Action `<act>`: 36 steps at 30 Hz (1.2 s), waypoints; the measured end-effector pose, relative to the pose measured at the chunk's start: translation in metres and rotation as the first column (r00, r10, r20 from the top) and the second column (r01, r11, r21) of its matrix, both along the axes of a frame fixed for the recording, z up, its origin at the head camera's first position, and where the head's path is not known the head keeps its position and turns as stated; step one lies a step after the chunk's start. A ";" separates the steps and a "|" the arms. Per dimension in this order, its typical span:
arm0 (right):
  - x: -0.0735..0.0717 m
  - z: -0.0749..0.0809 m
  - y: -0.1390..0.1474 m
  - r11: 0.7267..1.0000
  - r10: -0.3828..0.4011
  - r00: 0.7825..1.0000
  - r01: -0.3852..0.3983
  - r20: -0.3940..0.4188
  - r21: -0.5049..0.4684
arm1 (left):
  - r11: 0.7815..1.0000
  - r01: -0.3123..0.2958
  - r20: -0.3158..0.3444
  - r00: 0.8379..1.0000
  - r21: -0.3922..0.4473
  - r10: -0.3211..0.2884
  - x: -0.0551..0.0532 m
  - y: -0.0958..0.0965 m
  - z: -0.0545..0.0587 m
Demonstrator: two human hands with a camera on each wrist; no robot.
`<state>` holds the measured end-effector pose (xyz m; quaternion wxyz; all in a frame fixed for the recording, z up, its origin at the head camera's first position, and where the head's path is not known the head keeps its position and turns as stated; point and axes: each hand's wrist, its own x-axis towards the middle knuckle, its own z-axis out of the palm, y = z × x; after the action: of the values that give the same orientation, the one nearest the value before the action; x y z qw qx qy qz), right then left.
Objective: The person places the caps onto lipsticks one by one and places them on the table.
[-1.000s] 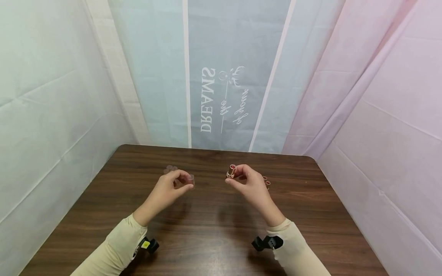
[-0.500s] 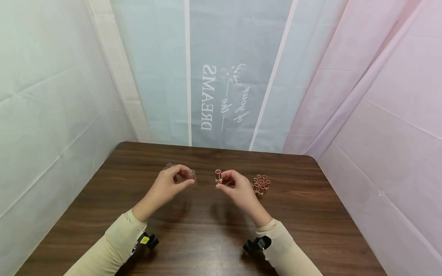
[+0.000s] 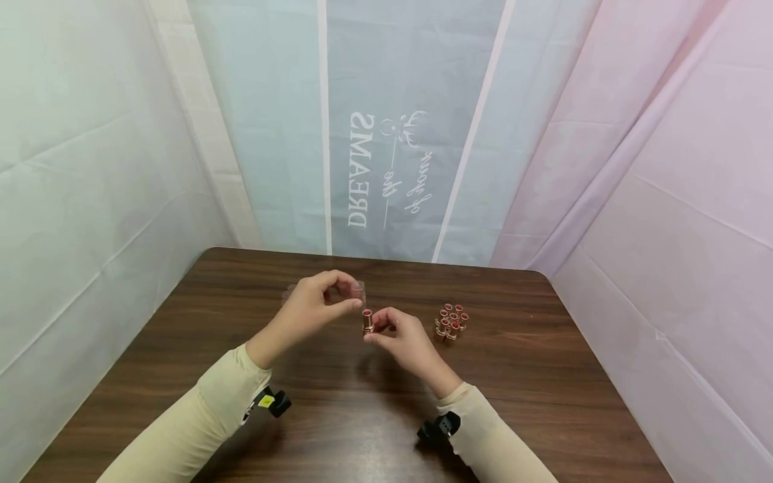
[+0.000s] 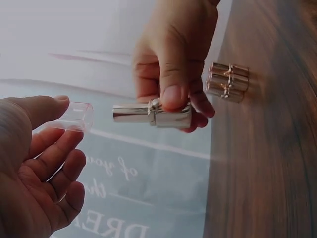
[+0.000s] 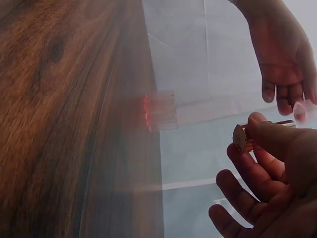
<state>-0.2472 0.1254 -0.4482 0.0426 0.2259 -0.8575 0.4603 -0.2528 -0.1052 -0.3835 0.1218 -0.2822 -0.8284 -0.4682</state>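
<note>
The left hand (image 3: 309, 300) pinches a clear, thin-walled plastic cap (image 4: 79, 117) between thumb and fingertips, its other fingers loosely bent. To its right and slightly nearer, the right hand (image 3: 403, 339) pinches a glossy rose-gold tube (image 3: 368, 322) by its wider base, narrow neck upward; cap and tube are apart, just beside each other. More gold tubes (image 3: 451, 322) stand upright in a tight cluster to the right on the dark, wood-grained table (image 3: 531, 376). The head view shows red inside the tubes' round mouths; only the left wrist view gives the held tube's stepped profile and raised collar, and the right wrist view its flat end. That view also reveals clear caps (image 5: 162, 110) grouped at the left, largely hidden behind the left hand from the head.
</note>
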 end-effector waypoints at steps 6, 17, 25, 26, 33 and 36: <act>0.002 0.003 -0.001 0.999 -0.016 1.000 0.017 0.022 -0.034 | 0.998 0.017 -0.040 0.999 -0.065 -0.020 -0.001 0.011 0.002; 0.002 0.011 -0.002 0.998 -0.033 0.999 0.035 0.036 -0.059 | 0.995 0.010 -0.031 0.999 -0.099 -0.013 -0.003 0.017 -0.006; 0.004 0.015 -0.001 0.994 -0.050 0.998 0.054 0.042 -0.092 | 0.994 0.030 -0.001 1.000 -0.104 -0.030 -0.004 0.020 -0.011; 0.004 0.015 -0.001 0.994 -0.051 0.998 0.055 0.046 -0.097 | 0.994 0.031 0.002 1.000 -0.108 -0.031 -0.004 0.020 -0.011; 0.007 0.017 -0.001 0.991 -0.054 0.996 0.063 0.076 -0.119 | 0.993 0.029 0.011 1.000 -0.118 -0.028 -0.003 0.020 -0.015; 0.007 0.016 -0.002 0.991 -0.060 0.995 0.069 0.080 -0.116 | 0.993 0.026 0.012 1.000 -0.114 -0.025 -0.003 0.020 -0.016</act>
<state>-0.2404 0.1237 -0.4326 0.0379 0.1774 -0.8365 0.5171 -0.2555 -0.0852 -0.3997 0.0953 -0.2968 -0.8509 -0.4228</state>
